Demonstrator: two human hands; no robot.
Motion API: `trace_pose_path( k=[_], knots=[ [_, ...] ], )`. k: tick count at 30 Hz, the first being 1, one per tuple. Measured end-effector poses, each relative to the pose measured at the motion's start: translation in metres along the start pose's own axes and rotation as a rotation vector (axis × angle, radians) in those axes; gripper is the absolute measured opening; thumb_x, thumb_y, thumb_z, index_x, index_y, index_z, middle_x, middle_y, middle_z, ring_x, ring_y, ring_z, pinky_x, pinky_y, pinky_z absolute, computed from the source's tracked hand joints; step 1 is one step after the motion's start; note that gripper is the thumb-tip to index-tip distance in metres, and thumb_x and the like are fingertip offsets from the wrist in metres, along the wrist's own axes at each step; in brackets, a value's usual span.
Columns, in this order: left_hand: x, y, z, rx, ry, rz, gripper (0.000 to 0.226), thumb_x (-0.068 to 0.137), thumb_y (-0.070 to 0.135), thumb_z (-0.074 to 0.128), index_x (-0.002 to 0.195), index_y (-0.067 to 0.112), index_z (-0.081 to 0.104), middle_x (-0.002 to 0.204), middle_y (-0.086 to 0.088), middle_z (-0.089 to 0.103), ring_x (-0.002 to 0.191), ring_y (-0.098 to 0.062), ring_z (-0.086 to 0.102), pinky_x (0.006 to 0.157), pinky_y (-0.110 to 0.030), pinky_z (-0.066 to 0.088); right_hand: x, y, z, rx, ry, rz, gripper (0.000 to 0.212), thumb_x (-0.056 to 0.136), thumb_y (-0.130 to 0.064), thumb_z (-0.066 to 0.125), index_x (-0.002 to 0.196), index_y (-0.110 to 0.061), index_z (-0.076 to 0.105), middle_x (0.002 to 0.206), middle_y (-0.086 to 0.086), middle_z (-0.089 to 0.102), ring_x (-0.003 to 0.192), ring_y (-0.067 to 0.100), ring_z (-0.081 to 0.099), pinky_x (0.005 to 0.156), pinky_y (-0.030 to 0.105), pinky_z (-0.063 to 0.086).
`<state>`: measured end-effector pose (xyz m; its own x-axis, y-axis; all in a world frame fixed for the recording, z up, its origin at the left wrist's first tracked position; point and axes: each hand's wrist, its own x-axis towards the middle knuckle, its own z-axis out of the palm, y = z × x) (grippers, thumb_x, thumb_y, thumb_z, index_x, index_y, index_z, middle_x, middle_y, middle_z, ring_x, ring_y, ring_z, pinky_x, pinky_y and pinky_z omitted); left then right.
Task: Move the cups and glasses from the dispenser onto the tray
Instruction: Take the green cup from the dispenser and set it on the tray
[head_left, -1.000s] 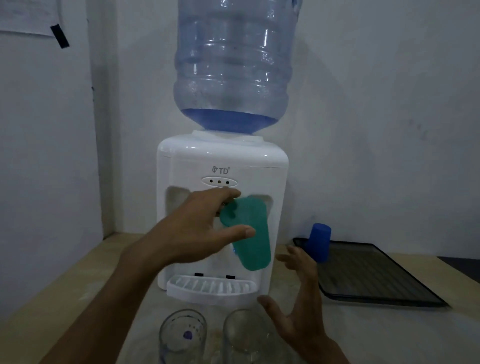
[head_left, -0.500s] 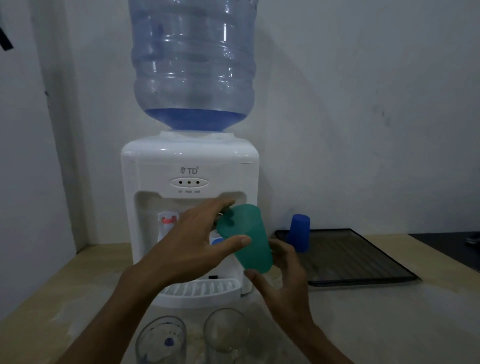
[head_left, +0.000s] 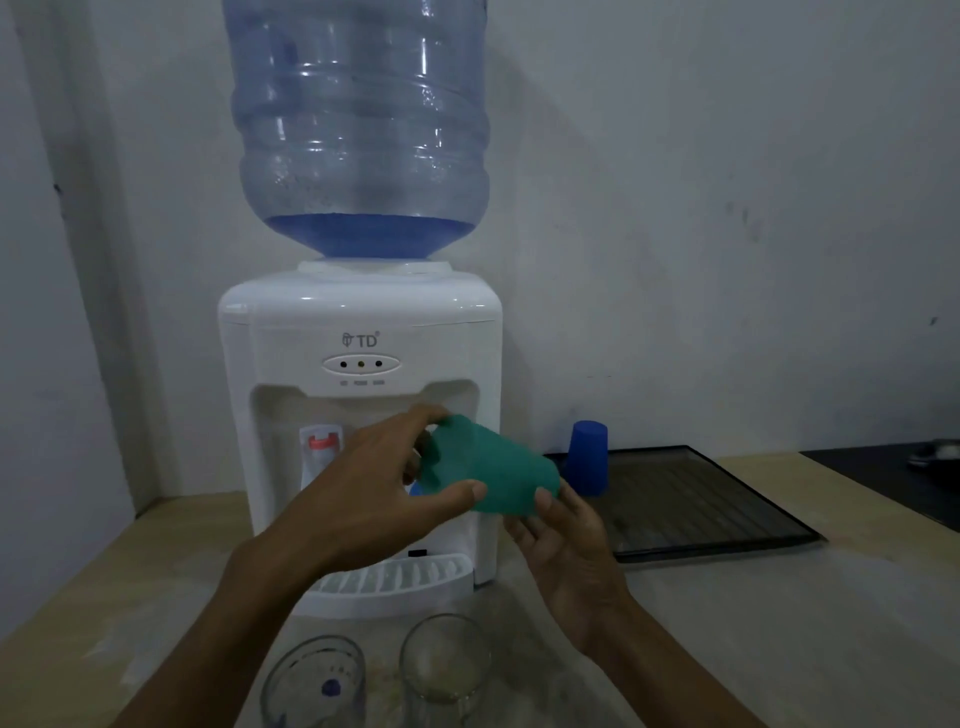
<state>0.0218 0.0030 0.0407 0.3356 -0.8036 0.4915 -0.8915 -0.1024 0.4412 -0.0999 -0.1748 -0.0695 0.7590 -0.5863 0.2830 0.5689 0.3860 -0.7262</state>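
A green plastic cup (head_left: 493, 475) is tipped on its side in mid-air in front of the white water dispenser (head_left: 358, 415). My left hand (head_left: 374, 499) grips it near its rim with thumb and fingers. My right hand (head_left: 566, 551) touches the cup's other end from below, fingers curled around it. A blue cup (head_left: 587, 457) stands upside down on the near-left corner of the dark tray (head_left: 717, 514) to the right. Two clear glasses (head_left: 317, 686) (head_left: 447, 665) stand on the counter below the drip grille.
A large blue water bottle (head_left: 358, 130) sits on top of the dispenser. The drip grille (head_left: 395, 579) juts out toward me. A wall stands close behind. A dark surface with a small object (head_left: 935, 454) lies at the far right.
The green cup has tilted from upright to nearly horizontal and shifted right. My right hand rose from the counter and closed on the cup's far end. The camera view has shifted.
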Motion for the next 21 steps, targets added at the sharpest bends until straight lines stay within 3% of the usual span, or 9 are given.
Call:
trace_pose_path(
  k=[3,5,8,10,13,17,21],
  knots=[
    [0.0,0.003,0.008,0.039,-0.05,0.001,0.079,0.069,0.077,0.06,0.134,0.034,0.043,0.118,0.01,0.057,0.095,-0.004,0.061,0.072,-0.016,0.055,-0.002,0.0,0.001,0.132,0.015,0.061,0.076,0.076,-0.028,0.086,0.141,-0.005,0.055,0.137,0.02,0.064,0.129,0.033,0.061,0.112,0.046,0.044],
    [0.0,0.005,0.016,0.046,-0.067,-0.014,0.076,0.071,0.074,0.063,0.132,0.032,0.044,0.119,0.009,0.056,0.098,-0.007,0.06,0.078,-0.021,0.057,-0.004,0.001,0.002,0.162,0.04,0.087,0.063,0.083,-0.03,0.074,0.139,-0.008,0.056,0.132,0.018,0.068,0.122,0.031,0.066,0.107,0.043,0.05],
    [0.0,0.005,0.025,0.075,-0.085,-0.023,0.077,0.07,0.077,0.061,0.131,0.032,0.043,0.121,0.007,0.056,0.101,-0.009,0.059,0.085,-0.029,0.059,-0.005,0.003,0.005,0.152,0.033,0.114,0.091,0.064,-0.039,0.093,0.141,-0.01,0.055,0.137,0.019,0.064,0.124,0.034,0.064,0.101,0.044,0.055],
    [0.0,0.006,0.03,0.088,-0.102,-0.028,0.075,0.076,0.073,0.064,0.133,0.031,0.041,0.123,0.007,0.054,0.103,-0.008,0.057,0.085,-0.024,0.056,-0.006,0.002,0.006,0.168,0.003,0.117,0.101,0.059,-0.038,0.097,0.144,-0.01,0.051,0.141,0.021,0.06,0.128,0.036,0.061,0.097,0.046,0.057],
    [-0.001,0.008,0.034,0.103,-0.116,-0.044,0.071,0.08,0.07,0.064,0.135,0.032,0.039,0.118,0.014,0.048,0.101,-0.005,0.056,0.077,-0.013,0.05,-0.005,0.003,0.004,0.167,-0.023,0.116,0.103,0.061,-0.037,0.096,0.147,-0.01,0.048,0.143,0.022,0.058,0.131,0.038,0.057,0.094,0.046,0.057],
    [-0.001,0.008,0.038,0.104,-0.139,-0.042,0.073,0.078,0.073,0.061,0.135,0.033,0.039,0.125,0.012,0.056,0.1,-0.003,0.058,0.081,-0.017,0.054,-0.006,-0.001,0.004,0.171,-0.008,0.104,0.104,0.056,-0.036,0.098,0.145,-0.011,0.05,0.138,0.02,0.062,0.125,0.036,0.063,0.089,0.044,0.058],
    [-0.002,0.009,0.043,0.087,-0.193,-0.05,0.097,0.07,0.082,0.054,0.151,0.038,0.023,0.142,0.011,0.052,0.109,-0.001,0.056,0.091,-0.022,0.051,-0.003,-0.007,-0.001,0.225,0.037,0.057,0.101,0.051,-0.038,0.099,0.139,-0.012,0.058,0.129,0.018,0.069,0.111,0.032,0.072,0.08,0.043,0.061]
  ],
)
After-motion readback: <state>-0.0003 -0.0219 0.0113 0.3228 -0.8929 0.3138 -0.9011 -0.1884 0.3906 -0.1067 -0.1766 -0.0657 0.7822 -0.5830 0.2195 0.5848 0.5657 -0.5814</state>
